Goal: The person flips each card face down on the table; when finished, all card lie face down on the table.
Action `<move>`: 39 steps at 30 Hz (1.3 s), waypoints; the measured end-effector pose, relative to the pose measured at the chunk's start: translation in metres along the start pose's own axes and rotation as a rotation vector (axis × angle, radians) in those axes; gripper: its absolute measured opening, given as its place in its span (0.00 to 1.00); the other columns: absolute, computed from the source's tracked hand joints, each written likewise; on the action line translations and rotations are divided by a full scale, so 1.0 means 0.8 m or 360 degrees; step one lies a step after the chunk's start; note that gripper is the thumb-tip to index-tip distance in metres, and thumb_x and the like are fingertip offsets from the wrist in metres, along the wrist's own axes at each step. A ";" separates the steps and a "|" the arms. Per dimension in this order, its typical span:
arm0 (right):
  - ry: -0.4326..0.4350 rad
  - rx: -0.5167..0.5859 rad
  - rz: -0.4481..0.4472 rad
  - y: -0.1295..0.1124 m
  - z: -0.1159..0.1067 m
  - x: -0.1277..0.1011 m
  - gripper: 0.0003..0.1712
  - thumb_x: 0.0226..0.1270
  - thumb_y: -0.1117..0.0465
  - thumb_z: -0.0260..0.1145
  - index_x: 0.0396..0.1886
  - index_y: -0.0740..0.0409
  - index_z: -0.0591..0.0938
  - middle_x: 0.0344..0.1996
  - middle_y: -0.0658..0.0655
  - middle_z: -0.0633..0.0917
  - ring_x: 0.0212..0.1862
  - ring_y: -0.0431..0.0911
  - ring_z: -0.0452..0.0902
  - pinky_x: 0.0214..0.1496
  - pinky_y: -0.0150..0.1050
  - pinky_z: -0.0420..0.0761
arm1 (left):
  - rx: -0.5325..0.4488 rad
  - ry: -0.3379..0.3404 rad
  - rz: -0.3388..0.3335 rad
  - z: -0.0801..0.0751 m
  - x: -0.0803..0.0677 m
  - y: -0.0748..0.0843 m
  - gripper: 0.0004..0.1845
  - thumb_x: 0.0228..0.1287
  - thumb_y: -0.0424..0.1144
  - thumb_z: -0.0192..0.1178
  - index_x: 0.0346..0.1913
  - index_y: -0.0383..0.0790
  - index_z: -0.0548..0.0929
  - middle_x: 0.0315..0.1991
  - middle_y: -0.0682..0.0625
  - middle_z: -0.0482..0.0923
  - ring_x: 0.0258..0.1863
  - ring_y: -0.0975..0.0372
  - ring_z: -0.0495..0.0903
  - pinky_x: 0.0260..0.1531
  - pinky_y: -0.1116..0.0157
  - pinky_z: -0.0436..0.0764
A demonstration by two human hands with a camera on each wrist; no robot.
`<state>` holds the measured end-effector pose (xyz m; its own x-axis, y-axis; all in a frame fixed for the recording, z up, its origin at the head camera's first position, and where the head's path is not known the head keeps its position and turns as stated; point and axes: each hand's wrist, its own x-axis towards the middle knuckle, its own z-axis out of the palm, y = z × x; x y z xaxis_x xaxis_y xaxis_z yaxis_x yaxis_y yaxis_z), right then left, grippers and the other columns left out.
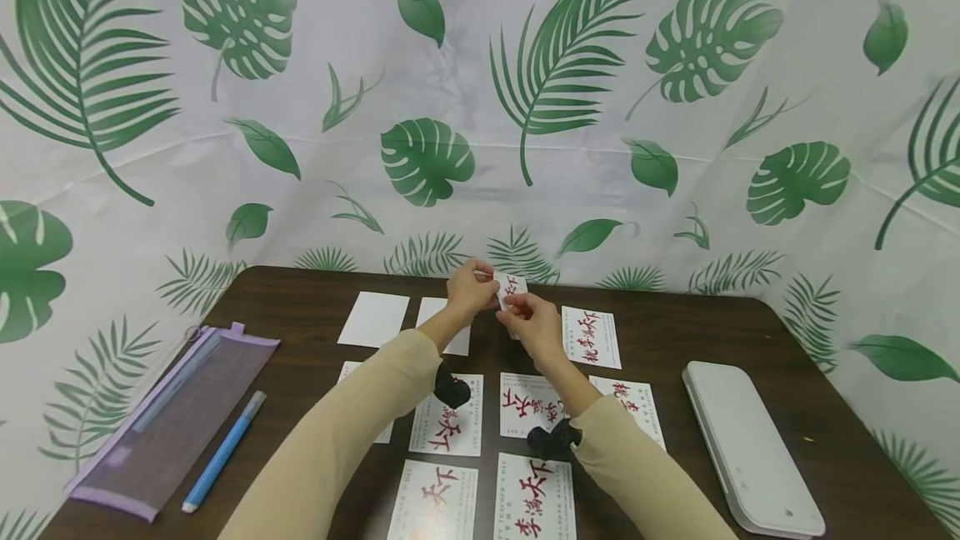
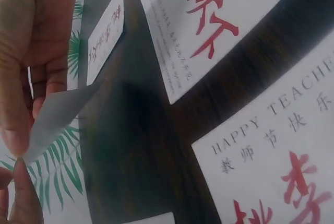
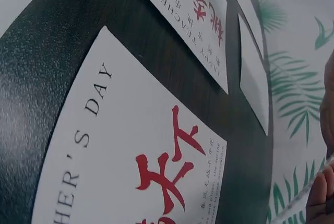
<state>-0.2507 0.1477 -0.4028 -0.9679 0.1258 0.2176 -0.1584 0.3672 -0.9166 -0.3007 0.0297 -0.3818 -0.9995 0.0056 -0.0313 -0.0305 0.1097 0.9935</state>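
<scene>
Near the back edge of the table, both hands hold one white card with red brush lettering up off the tabletop. The left hand pinches its left side between thumb and fingers. On the near side, the right hand pinches the card too. Seen from the left wrist, the card is tilted and shows a plain, shaded face. The right wrist view has only some fingertips and a thin card edge at its right border. Closest to the right hand lies a Teacher's Day card with red characters.
Several more lettered cards lie in loose rows below the forearms. Two blank white cards, one at the back left, lie face up. A mesh zip pouch and a blue pen are at left, a white case at right.
</scene>
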 end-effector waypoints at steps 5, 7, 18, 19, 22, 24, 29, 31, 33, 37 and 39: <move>0.0116 -0.0286 -0.0207 -0.005 -0.003 0.000 0.08 0.54 0.71 0.69 0.36 0.65 0.85 0.27 0.59 0.84 0.27 0.43 0.77 0.25 0.24 0.72 | -0.0073 -0.0053 0.0058 0.002 -0.004 0.011 0.12 0.56 0.25 0.58 0.45 0.31 0.76 0.40 0.39 0.80 0.33 0.53 0.84 0.30 0.63 0.84; 0.0182 -0.0365 -0.0316 -0.006 -0.006 0.003 0.07 0.53 0.71 0.68 0.34 0.65 0.85 0.26 0.59 0.84 0.28 0.46 0.79 0.27 0.28 0.75 | -0.0077 -0.0079 0.0074 0.005 -0.006 0.018 0.14 0.58 0.26 0.59 0.48 0.30 0.75 0.43 0.38 0.80 0.37 0.51 0.83 0.32 0.63 0.84; 0.0409 -0.0175 -0.0067 -0.011 -0.038 0.021 0.10 0.56 0.71 0.65 0.39 0.65 0.85 0.29 0.60 0.83 0.29 0.42 0.74 0.27 0.24 0.69 | 0.0112 0.0107 0.0151 0.002 -0.009 0.015 0.22 0.57 0.32 0.65 0.55 0.33 0.76 0.49 0.41 0.79 0.50 0.51 0.80 0.45 0.63 0.81; 0.0391 -0.0111 0.0001 -0.009 -0.039 0.022 0.10 0.57 0.71 0.65 0.40 0.65 0.84 0.29 0.60 0.83 0.30 0.41 0.73 0.27 0.24 0.69 | 0.0157 0.0129 0.0118 0.001 -0.011 0.010 0.22 0.56 0.32 0.65 0.55 0.34 0.76 0.49 0.42 0.79 0.50 0.52 0.79 0.47 0.63 0.80; 0.0337 0.0095 0.0204 -0.002 -0.040 0.022 0.11 0.58 0.72 0.64 0.42 0.68 0.83 0.30 0.56 0.80 0.30 0.38 0.70 0.27 0.23 0.71 | 0.0267 0.0120 0.0033 -0.001 -0.015 -0.006 0.23 0.55 0.31 0.66 0.56 0.35 0.77 0.49 0.43 0.80 0.51 0.53 0.78 0.50 0.63 0.79; 0.0316 0.0206 0.0314 0.005 -0.040 0.022 0.12 0.58 0.73 0.64 0.43 0.70 0.82 0.29 0.54 0.79 0.30 0.37 0.70 0.27 0.23 0.73 | 0.0313 0.0097 0.0005 -0.002 -0.019 -0.015 0.22 0.55 0.30 0.66 0.55 0.35 0.78 0.47 0.43 0.81 0.50 0.53 0.78 0.48 0.63 0.79; 0.0295 0.0286 0.0453 0.022 -0.039 0.021 0.13 0.56 0.75 0.64 0.44 0.70 0.81 0.25 0.50 0.77 0.28 0.36 0.70 0.27 0.24 0.74 | 0.0407 0.0107 0.0005 -0.002 -0.024 -0.029 0.20 0.52 0.28 0.67 0.50 0.35 0.82 0.43 0.44 0.83 0.45 0.54 0.80 0.43 0.64 0.81; 0.0273 0.0258 0.0472 0.029 -0.039 0.020 0.14 0.55 0.75 0.64 0.44 0.70 0.81 0.24 0.50 0.77 0.27 0.37 0.71 0.27 0.26 0.75 | 0.0442 0.0105 -0.0003 -0.002 -0.025 -0.033 0.20 0.51 0.27 0.67 0.50 0.35 0.83 0.42 0.44 0.84 0.45 0.54 0.80 0.43 0.64 0.81; 0.0241 0.0205 0.0478 0.035 -0.038 0.019 0.14 0.55 0.75 0.64 0.43 0.70 0.81 0.24 0.51 0.78 0.26 0.37 0.72 0.27 0.28 0.75 | 0.0481 0.0094 -0.0015 -0.003 -0.025 -0.037 0.19 0.51 0.28 0.68 0.49 0.35 0.83 0.42 0.44 0.84 0.44 0.55 0.80 0.43 0.64 0.81; 0.0182 0.0064 0.0486 0.046 -0.037 0.018 0.15 0.53 0.75 0.65 0.43 0.70 0.81 0.26 0.56 0.81 0.25 0.38 0.74 0.27 0.30 0.78 | 0.0595 0.0075 -0.0038 -0.003 -0.025 -0.043 0.18 0.50 0.29 0.69 0.47 0.35 0.84 0.40 0.45 0.84 0.42 0.55 0.80 0.43 0.63 0.80; 0.0151 -0.0016 0.0482 0.051 -0.037 0.017 0.15 0.52 0.74 0.66 0.42 0.70 0.82 0.26 0.58 0.82 0.24 0.38 0.75 0.26 0.30 0.79 | 0.0659 0.0063 -0.0045 -0.004 -0.025 -0.046 0.17 0.50 0.29 0.69 0.46 0.34 0.84 0.39 0.45 0.84 0.40 0.56 0.81 0.43 0.62 0.80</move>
<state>-0.2647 0.1915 -0.4271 -0.9481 0.3161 -0.0342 0.1369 0.3088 -0.9412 -0.2795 0.0226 -0.4175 -0.9982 -0.0402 -0.0454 -0.0595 0.4999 0.8641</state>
